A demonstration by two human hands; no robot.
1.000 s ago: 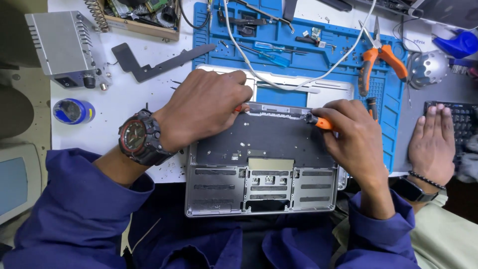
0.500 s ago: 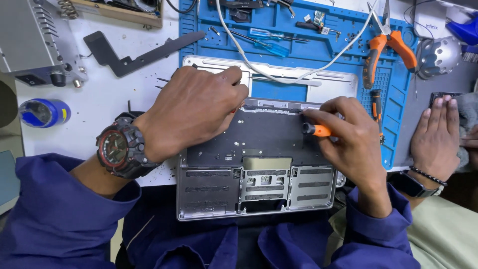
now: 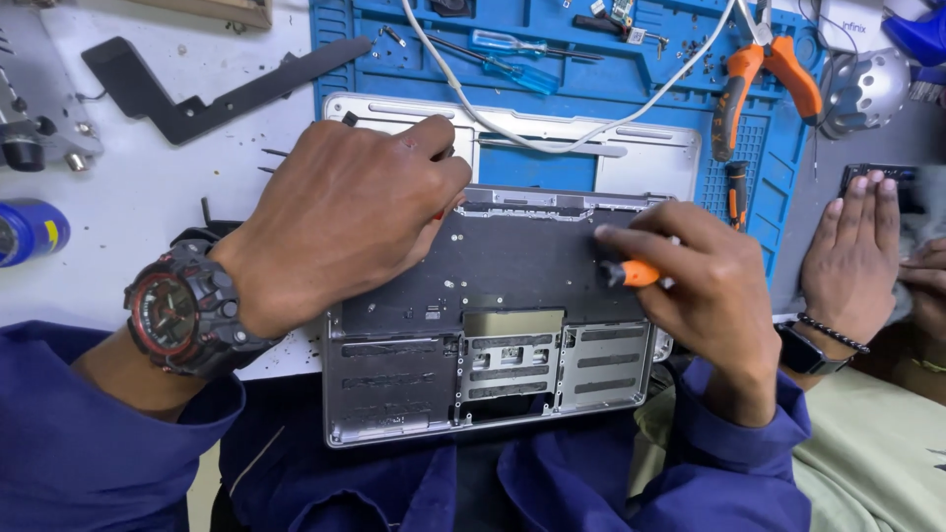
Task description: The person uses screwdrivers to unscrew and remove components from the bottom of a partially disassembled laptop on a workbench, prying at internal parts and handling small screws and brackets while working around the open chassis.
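An opened grey laptop chassis (image 3: 493,374) lies in front of me, its inner side up, half on the blue work mat (image 3: 562,69). My left hand (image 3: 345,222), with a black and red watch on the wrist, presses down on the chassis's upper left part; a bit of red shows under its fingers. My right hand (image 3: 700,286) grips an orange-handled screwdriver (image 3: 631,273), tip pointing left onto the dark keyboard backing (image 3: 522,261). A silver bottom cover (image 3: 631,158) lies just behind the chassis.
Another person's hand (image 3: 852,246) with a bead bracelet rests flat at the right. Orange pliers (image 3: 759,79), a white cable (image 3: 552,138), a blue screwdriver (image 3: 512,59) and small screws lie on the mat. A black bracket (image 3: 197,99) and a blue tape roll (image 3: 25,232) sit left.
The view has closed in on the chassis. My right hand with the screwdriver has shifted slightly along the upper right of the keyboard backing; my left hand stays pressed on the chassis.
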